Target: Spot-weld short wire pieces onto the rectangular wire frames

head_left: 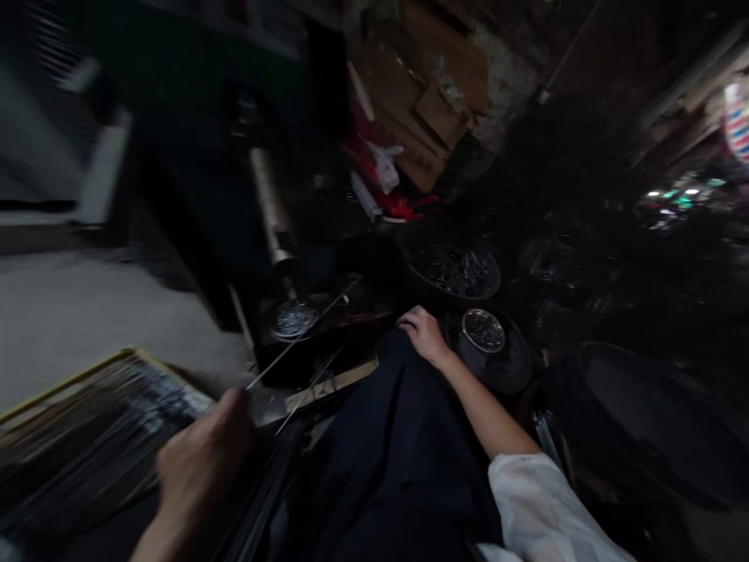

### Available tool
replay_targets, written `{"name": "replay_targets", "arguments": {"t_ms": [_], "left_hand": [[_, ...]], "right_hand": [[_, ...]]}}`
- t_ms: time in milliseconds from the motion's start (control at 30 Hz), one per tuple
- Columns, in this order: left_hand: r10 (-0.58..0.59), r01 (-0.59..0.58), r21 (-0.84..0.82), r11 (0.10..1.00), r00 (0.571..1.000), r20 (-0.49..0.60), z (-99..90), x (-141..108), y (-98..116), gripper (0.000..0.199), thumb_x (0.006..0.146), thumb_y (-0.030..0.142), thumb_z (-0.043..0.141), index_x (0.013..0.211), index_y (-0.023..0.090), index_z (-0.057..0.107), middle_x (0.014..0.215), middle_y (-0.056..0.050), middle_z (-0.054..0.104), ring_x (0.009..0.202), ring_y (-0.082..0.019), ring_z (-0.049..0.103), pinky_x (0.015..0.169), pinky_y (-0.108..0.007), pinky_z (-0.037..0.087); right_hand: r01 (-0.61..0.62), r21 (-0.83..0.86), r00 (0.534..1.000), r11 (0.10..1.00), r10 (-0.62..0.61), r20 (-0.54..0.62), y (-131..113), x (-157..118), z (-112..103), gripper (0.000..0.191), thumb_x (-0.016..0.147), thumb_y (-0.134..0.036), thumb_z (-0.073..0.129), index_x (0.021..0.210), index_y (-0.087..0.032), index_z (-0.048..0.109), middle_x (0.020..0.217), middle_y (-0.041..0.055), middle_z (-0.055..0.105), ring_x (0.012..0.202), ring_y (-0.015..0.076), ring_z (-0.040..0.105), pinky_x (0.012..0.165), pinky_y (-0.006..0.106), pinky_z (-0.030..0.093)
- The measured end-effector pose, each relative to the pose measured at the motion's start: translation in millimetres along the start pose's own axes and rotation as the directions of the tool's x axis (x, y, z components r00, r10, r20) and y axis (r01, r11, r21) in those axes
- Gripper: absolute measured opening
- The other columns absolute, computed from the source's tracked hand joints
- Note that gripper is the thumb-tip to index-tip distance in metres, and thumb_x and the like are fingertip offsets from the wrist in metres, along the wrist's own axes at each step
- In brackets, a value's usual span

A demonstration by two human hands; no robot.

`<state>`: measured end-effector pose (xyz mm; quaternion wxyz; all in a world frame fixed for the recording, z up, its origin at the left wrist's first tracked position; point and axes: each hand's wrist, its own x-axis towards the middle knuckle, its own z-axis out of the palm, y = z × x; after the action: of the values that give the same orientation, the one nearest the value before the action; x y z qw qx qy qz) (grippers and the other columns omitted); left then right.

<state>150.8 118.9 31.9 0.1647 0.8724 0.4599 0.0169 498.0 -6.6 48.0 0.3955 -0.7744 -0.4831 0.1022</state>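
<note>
My left hand [204,449], at the lower left, is closed around a thin metal rod [281,355]. The rod slants up and to the right, passing over a small round dish of shiny metal bits [294,318] under the machine. On the knee of my dark trousers [403,437] lies my right hand [422,334], its fingers loosely bent over the cloth and nothing seen in them. Just right of it stands a round tin of small metal pieces [483,330]. The picture is dim, and the left hand is blurred.
A dark machine with a pale cylindrical shaft [270,203] stands ahead. At the left is a yellow-rimmed tray [76,382] holding long rods. A wide basin of metal pieces [453,269] sits beyond my right hand, near cardboard [403,101] and a red bag [374,164]. Dark wire-like heaps fill the right.
</note>
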Motion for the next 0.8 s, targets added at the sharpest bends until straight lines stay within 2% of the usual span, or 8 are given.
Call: {"name": "replay_targets", "arguments": {"t_ms": [33,67,200,300,400,500,667,800], "left_hand": [[-0.056,0.063,0.129,0.99,0.997,-0.061,0.1,0,1,0.022,0.092,0.014,0.04,0.097,0.022,0.059,0.074,-0.009,0.069,0.065,-0.028,0.064,0.05,-0.033,0.025],[-0.059,0.07,0.162,0.984,0.996,-0.074,0.6,0,4,0.021,0.092,0.013,0.042,0.099,0.02,0.06,0.074,-0.009,0.07,0.066,-0.028,0.066,0.05,-0.033,0.025],[-0.075,0.095,0.182,0.979,0.99,-0.116,5.3,10,18,0.024,0.096,0.019,0.039,0.104,0.021,0.062,0.074,-0.007,0.071,0.069,-0.026,0.067,0.051,-0.031,0.023],[-0.069,0.096,0.175,0.98,0.986,-0.155,9.9,15,23,0.026,0.099,0.024,0.037,0.106,0.022,0.062,0.075,-0.007,0.072,0.072,-0.025,0.069,0.05,-0.031,0.021],[-0.057,0.087,0.172,0.981,0.983,-0.176,12.6,19,25,0.026,0.099,0.021,0.037,0.102,0.022,0.062,0.076,-0.007,0.072,0.074,-0.025,0.069,0.05,-0.031,0.02],[-0.061,0.093,0.166,0.982,0.98,-0.188,12.7,23,28,0.025,0.097,0.018,0.038,0.097,0.022,0.063,0.076,-0.007,0.072,0.073,-0.025,0.07,0.049,-0.031,0.019],[-0.088,0.12,0.144,0.982,0.973,-0.212,10.8,33,34,0.025,0.096,0.018,0.038,0.095,0.021,0.063,0.075,-0.007,0.072,0.073,-0.026,0.07,0.049,-0.031,0.019],[-0.076,0.104,0.118,0.988,0.972,-0.223,10.3,41,38,0.025,0.097,0.02,0.038,0.096,0.022,0.063,0.077,-0.006,0.072,0.074,-0.025,0.07,0.05,-0.031,0.023]], "right_hand": [[-0.01,0.054,1.0,0.999,0.01,-0.013,-9,1,9,0.015,0.081,-0.008,0.062,0.08,-0.02,0.072,0.089,0.0042,0.067,0.087,0.0176,0.062,0.087,0.03,0.047],[-0.021,0.112,1.0,0.993,0.022,-0.014,-17,1,21,0.014,0.082,-0.01,0.061,0.081,-0.02,0.071,0.087,0.0039,0.067,0.084,0.0173,0.062,0.085,0.03,0.048],[-0.12,0.382,0.989,0.916,0.075,0.13,-48,0,87,0.011,0.087,-0.021,0.057,0.09,-0.018,0.068,0.075,0.0007,0.069,0.07,0.0154,0.069,0.069,0.028,0.054],[-0.342,0.66,0.935,0.669,0.172,0.311,-70,-3,138,0.02,0.079,-0.035,0.069,0.085,-0.016,0.065,0.066,-0.0009,0.068,0.06,0.0155,0.071,0.056,0.023,0.054],[-0.463,0.769,0.886,0.442,0.242,0.395,-90,-5,169,0.036,0.068,-0.044,0.079,0.079,-0.016,0.06,0.064,-0.0011,0.067,0.052,0.0154,0.07,0.047,0.019,0.051],[-0.48,0.814,0.873,0.328,0.273,0.405,-104,-4,176,0.038,0.065,-0.045,0.081,0.079,-0.016,0.061,0.065,-0.0015,0.068,0.05,0.0137,0.069,0.044,0.017,0.051],[-0.502,0.857,0.855,0.118,0.221,0.47,-116,0,164,0.037,0.059,-0.037,0.087,0.08,-0.016,0.065,0.07,-0.0026,0.069,0.061,0.0137,0.071,0.056,0.021,0.058],[-0.535,0.843,0.827,0.05,0.236,0.511,-113,2,157,0.037,0.061,-0.036,0.087,0.082,-0.017,0.063,0.073,0.0007,0.071,0.072,0.0174,0.074,0.057,0.021,0.058]]}}
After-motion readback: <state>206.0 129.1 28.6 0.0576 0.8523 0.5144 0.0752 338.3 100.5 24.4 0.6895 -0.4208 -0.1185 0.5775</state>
